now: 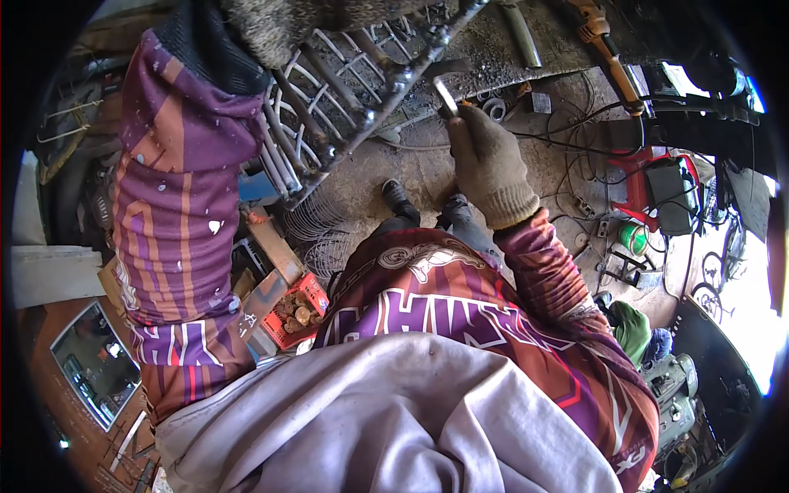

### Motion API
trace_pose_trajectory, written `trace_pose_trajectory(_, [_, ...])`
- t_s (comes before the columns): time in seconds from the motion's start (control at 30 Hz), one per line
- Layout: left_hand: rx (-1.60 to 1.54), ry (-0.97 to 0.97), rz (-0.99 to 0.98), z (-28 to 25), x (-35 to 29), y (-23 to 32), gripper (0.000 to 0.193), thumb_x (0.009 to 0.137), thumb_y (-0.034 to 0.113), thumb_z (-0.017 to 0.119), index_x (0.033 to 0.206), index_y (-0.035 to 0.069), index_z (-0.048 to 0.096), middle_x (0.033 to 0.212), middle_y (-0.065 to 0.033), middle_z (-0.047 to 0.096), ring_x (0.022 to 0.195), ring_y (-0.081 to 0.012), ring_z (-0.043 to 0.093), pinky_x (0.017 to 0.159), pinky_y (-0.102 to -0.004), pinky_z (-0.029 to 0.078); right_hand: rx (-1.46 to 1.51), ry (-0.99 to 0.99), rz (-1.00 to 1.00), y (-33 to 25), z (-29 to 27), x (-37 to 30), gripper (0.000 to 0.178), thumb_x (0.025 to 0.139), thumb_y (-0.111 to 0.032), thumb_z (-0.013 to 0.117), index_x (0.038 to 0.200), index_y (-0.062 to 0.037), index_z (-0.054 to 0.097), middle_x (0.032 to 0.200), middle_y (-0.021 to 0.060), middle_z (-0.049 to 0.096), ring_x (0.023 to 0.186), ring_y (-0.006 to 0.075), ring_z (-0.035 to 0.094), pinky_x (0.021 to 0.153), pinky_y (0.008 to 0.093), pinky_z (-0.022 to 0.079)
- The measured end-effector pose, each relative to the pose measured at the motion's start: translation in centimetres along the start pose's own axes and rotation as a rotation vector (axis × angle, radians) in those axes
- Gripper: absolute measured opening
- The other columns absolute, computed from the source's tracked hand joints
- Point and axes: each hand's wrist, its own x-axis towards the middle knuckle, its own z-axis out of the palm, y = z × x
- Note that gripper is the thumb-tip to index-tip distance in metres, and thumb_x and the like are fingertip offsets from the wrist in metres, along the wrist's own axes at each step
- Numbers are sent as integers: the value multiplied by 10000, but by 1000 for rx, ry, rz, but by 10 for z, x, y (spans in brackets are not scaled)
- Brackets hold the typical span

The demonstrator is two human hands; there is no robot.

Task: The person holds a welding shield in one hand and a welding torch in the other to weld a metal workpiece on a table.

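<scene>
My right hand, in a worn brown knit glove, is closed round the handle of a chipping hammer. Its dark head lies beside a long metal bar with lumpy weld spots along it. That bar is the near edge of a welded metal grille with curved rods. At the top edge my left hand shows as a dark fuzzy glove, close above the grille. Its fingers are cut off by the frame and cannot be made out.
A dark workbench carries an orange-and-black power tool. Cables trail over the floor at right, near a red chair. A wire coil and a red crate of round pieces sit left of my legs. Another person is at lower right.
</scene>
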Motion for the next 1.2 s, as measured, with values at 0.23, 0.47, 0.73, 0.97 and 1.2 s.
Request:
trace_pose_trajectory(0.23, [64, -21, -53, -1, 0, 16, 433, 879, 480, 742, 1142, 135, 741, 1012, -163, 733, 939, -304, 728, 823, -381, 603, -29, -24, 11, 2, 2, -11, 255, 1006, -222, 550, 1151, -26, 623, 903, 228, 681, 877, 428, 675, 737, 465, 519])
trace_pose_trajectory(0.47, [110, -47, -102, 0, 0, 17, 420, 880, 476, 742, 1119, 131, 744, 991, -158, 731, 920, -296, 725, 808, -379, 600, -3, 37, 0, -14, -6, -14, 247, 1014, -238, 539, 1139, -38, 615, 892, 232, 672, 875, 445, 662, 724, 479, 512])
trace_pose_trajectory(0.73, [171, -76, -166, 2, 2, 22, 405, 881, 471, 742, 1094, 127, 748, 967, -153, 728, 898, -288, 721, 791, -376, 595, 17, 59, 4, -11, -2, -13, 266, 1018, -281, 530, 1141, -64, 621, 906, 241, 675, 882, 452, 665, 733, 504, 510])
trace_pose_trajectory(0.97, [222, -95, -230, 4, 0, 26, 393, 882, 467, 743, 1071, 123, 751, 946, -149, 726, 879, -280, 718, 776, -373, 591, 62, 94, 15, -16, -3, -18, 259, 1009, -273, 534, 1125, -54, 610, 912, 233, 674, 888, 456, 656, 745, 518, 506])
trace_pose_trajectory(1.2, [279, -122, -286, 4, 3, 31, 382, 883, 463, 743, 1049, 119, 754, 925, -145, 724, 860, -272, 715, 762, -371, 587, 12, 111, 43, -10, 2, -16, 270, 1002, -254, 550, 1174, -57, 615, 925, 222, 683, 881, 444, 667, 756, 509, 518])
